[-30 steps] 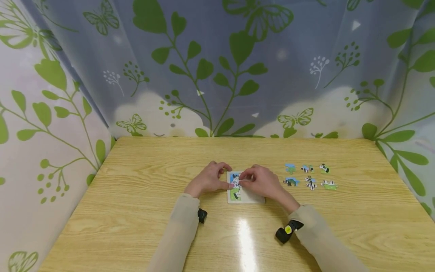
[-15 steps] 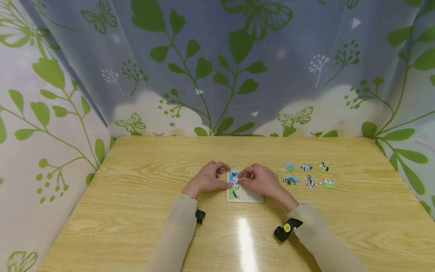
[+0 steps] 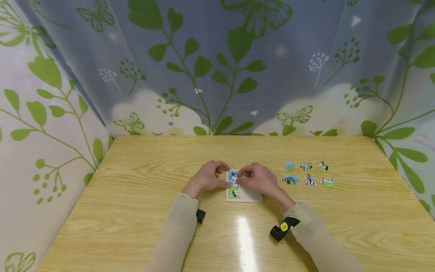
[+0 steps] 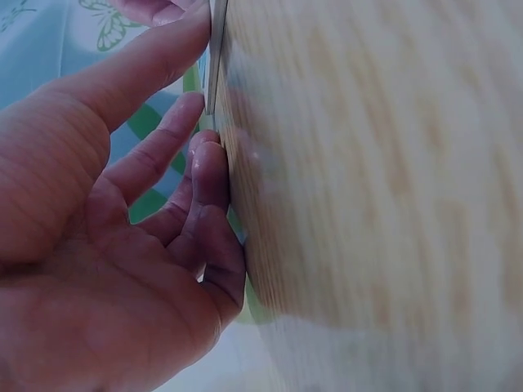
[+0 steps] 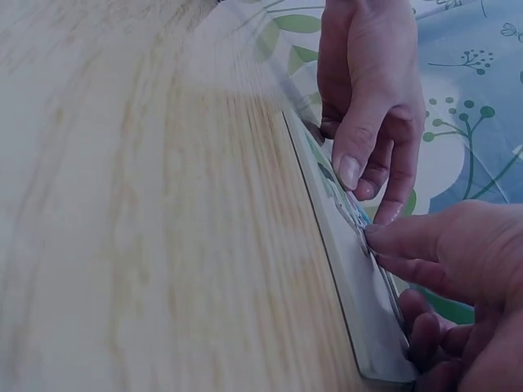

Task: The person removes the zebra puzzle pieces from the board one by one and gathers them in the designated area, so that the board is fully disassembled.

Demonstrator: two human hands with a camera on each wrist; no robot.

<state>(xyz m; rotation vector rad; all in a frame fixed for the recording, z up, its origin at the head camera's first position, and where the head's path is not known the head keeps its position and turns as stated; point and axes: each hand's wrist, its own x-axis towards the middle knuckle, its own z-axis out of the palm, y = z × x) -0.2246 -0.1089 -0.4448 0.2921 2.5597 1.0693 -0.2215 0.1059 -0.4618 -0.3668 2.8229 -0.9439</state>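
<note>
Nothing's budged much: left hand [image 3: 209, 178] grips the zebra puzzle [image 3: 233, 193], right hand [image 3: 261, 179] pinches at it from above, likely mid-fit.

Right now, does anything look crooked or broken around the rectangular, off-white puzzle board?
Nothing visible stands out. The board lies flat on the yellowish wood-grain table, and six multicoloured, knobbly-edged jigsaw pieces sit in two neat rows beside it.
</note>
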